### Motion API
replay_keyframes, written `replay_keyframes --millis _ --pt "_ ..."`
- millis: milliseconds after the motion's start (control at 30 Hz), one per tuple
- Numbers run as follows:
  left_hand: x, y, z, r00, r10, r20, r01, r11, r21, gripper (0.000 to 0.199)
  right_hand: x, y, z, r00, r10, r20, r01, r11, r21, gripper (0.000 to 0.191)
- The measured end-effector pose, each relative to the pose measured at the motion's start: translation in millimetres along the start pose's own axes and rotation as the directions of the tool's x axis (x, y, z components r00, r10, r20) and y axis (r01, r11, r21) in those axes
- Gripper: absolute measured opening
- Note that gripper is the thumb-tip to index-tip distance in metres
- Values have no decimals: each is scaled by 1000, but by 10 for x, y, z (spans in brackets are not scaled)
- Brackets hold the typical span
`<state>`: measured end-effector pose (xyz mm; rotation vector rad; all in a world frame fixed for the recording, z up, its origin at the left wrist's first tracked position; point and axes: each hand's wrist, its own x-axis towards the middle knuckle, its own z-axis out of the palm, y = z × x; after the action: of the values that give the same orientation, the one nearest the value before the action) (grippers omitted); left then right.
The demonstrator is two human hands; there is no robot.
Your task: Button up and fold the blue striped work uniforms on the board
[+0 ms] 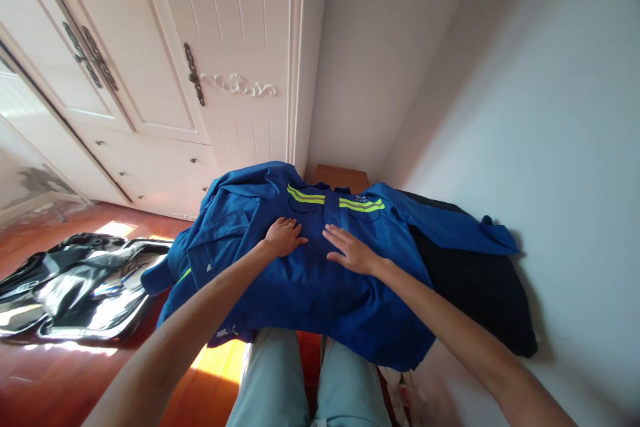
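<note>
A blue work jacket (310,280) with yellow-green reflective stripes lies spread out in front of me, its collar pointing away. My left hand (285,237) rests on the jacket front, left of the centre placket, with nothing in it. On the other side of the placket, my right hand (350,250) lies on the cloth with its fingers extended. One sleeve reaches out to the right across a dark fabric item (480,287). The other sleeve is bunched at the left edge of the jacket.
White cabinets (240,7) stand behind and to the left. An open suitcase (90,287) with clear-wrapped contents lies on the red-brown floor (45,380) at left. A pale wall (550,113) bounds the right side. My legs are at the near edge.
</note>
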<state>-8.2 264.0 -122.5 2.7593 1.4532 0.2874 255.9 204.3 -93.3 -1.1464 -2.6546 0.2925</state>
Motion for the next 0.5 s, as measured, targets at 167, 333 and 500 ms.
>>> replay_keyframes --millis 167,333,500 --pt "602 141 -144 993 62 -99 -65 997 -35 52 342 698 41 949 300 -101 -308 948 -83 66" --pt "1128 449 168 961 274 42 -270 959 -81 55 338 914 268 950 311 -38 -313 944 -106 60" --pt "1199 450 490 954 296 39 -290 950 -114 57 -27 739 228 945 327 -17 -327 936 -129 70"
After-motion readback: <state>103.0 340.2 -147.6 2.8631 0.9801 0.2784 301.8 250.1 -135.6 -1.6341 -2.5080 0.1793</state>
